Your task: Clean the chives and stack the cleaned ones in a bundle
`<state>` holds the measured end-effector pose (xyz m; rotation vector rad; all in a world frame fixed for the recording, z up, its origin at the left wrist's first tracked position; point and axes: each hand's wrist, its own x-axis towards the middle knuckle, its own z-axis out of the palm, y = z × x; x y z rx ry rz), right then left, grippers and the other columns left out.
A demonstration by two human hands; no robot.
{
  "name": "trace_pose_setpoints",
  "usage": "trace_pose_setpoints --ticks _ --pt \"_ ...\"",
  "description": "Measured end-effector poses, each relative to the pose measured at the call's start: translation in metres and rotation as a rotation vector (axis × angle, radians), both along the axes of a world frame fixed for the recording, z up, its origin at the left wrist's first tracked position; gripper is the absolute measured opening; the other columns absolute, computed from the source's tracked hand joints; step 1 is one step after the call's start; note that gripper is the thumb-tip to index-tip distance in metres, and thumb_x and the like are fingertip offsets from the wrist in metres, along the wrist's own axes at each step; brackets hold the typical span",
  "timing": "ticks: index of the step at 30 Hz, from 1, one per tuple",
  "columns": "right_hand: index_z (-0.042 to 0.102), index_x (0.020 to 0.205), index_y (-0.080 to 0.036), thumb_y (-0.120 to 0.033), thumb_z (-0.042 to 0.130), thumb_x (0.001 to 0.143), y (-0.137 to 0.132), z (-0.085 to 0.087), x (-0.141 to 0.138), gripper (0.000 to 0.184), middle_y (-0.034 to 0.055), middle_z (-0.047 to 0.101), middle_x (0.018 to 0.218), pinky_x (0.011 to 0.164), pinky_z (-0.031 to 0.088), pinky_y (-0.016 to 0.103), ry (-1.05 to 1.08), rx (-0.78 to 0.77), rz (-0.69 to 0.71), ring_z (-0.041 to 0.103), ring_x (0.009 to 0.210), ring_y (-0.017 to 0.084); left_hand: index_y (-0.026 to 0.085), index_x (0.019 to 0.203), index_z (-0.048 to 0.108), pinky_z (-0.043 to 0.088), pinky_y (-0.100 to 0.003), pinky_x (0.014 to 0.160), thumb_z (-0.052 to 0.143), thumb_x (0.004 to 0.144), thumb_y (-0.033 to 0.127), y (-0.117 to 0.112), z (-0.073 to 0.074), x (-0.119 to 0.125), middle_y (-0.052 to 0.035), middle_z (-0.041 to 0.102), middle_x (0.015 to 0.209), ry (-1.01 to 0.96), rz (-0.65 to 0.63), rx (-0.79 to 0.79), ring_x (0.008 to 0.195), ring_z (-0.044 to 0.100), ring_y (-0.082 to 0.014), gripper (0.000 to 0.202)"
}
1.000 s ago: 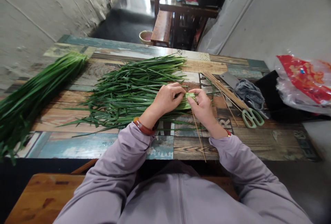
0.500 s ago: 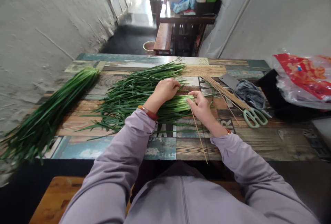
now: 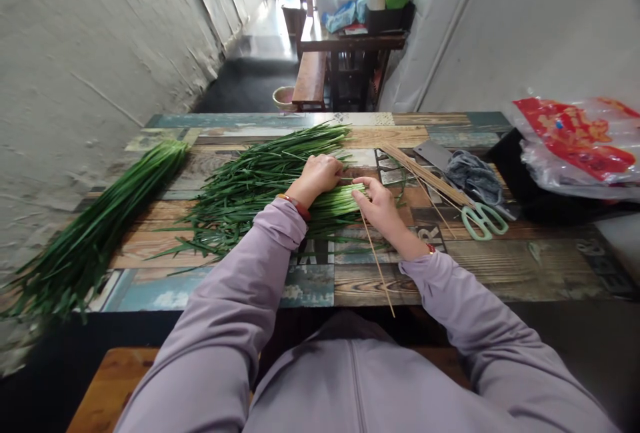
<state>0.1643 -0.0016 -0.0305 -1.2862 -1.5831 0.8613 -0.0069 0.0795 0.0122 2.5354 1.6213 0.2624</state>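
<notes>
A bunch of green chives (image 3: 340,200) lies across the table in front of me, its pale cut ends to the right. My left hand (image 3: 323,172) is closed over the top of this bunch, fingers curled at its stalks; its fingertips are partly hidden. Around the pale ends, the fingers and thumb of my right hand (image 3: 376,203) are closed. A thin straw-coloured strip (image 3: 379,265) slants from beneath the stalk ends by my right hand toward the table's front edge. Loose chives (image 3: 260,166) spread behind and left of my left hand.
Another chive bundle (image 3: 115,220) lies at the left. To the right are a sheaf of straw-coloured strips (image 3: 425,173), green-handled scissors (image 3: 484,221), a grey cloth (image 3: 473,176) and a red-and-clear plastic bag (image 3: 575,140). A second table (image 3: 350,41) and bench stand beyond.
The view has shifted slightly. My right hand stays at the pale ends and my left hand stays over the bunch, their fingers now a little closer together. The strip still hangs toward the front edge.
</notes>
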Motion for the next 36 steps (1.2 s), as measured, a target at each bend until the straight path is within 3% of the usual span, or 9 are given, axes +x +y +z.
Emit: trace_pose_setpoints --ticks 7,11,17,22,28,36 --pt "0.065 0.106 -0.02 -0.067 0.044 0.093 -0.005 0.004 0.001 0.053 0.0001 0.058 0.065 0.043 0.043 0.027 0.263 -0.161 0.048 0.051 0.047 0.013 0.016 0.079 0.066 0.043 -0.026 0.069 0.056 0.079 0.015 -0.02 0.01 -0.007 -0.0024 0.066 0.076 -0.47 -0.009 0.067 0.071 0.056 -0.0148 0.01" --pt "0.064 0.103 -0.021 -0.066 0.049 0.091 -0.006 0.005 0.0 0.049 0.0011 0.06 0.07 0.043 0.043 0.026 0.271 -0.174 0.043 0.053 0.05 0.013 0.016 0.086 0.068 0.044 -0.025 0.068 0.057 0.082 0.016 -0.041 0.004 -0.006 -0.0011 0.067 0.073 -0.604 0.027 0.038 0.068 0.056 -0.0139 0.012" --pt "0.061 0.104 -0.019 -0.045 0.06 0.088 -0.006 0.001 -0.002 0.03 -0.0036 0.053 0.063 0.049 0.037 0.025 0.149 -0.085 0.022 0.047 0.051 0.012 0.016 0.09 0.076 0.048 -0.029 0.078 0.058 0.085 0.018 -0.052 -0.005 -0.006 -0.0058 0.073 0.088 -0.673 0.029 0.067 0.081 0.065 -0.0175 0.019" --pt "0.063 0.103 -0.018 -0.037 0.058 0.088 -0.015 0.014 -0.002 0.025 -0.0077 0.038 0.056 0.052 0.029 0.026 0.024 0.01 -0.013 0.037 0.051 0.011 0.015 0.09 0.076 0.049 -0.028 0.078 0.058 0.087 0.019 -0.056 -0.006 -0.007 -0.0057 0.073 0.089 -0.743 0.012 0.055 0.083 0.066 -0.0171 0.019" --pt "0.066 0.102 -0.018 -0.034 0.058 0.087 -0.02 0.027 -0.002 0.024 -0.0074 0.038 0.058 0.056 0.029 0.027 -0.086 0.091 -0.026 0.037 0.054 0.011 0.014 0.088 0.077 0.048 -0.028 0.077 0.059 0.086 0.015 -0.061 -0.007 -0.006 -0.0058 0.073 0.087 -0.753 -0.002 0.071 0.081 0.065 -0.0163 0.018" --pt "0.065 0.109 -0.019 -0.038 0.057 0.09 -0.018 0.017 0.0 0.028 -0.0061 0.041 0.058 0.053 0.033 0.026 -0.071 0.041 -0.013 0.04 0.054 0.012 0.016 0.088 0.078 0.048 -0.026 0.074 0.057 0.087 0.014 -0.067 -0.002 -0.003 -0.0052 0.072 0.087 -0.703 -0.042 0.083 0.08 0.065 -0.015 0.021"
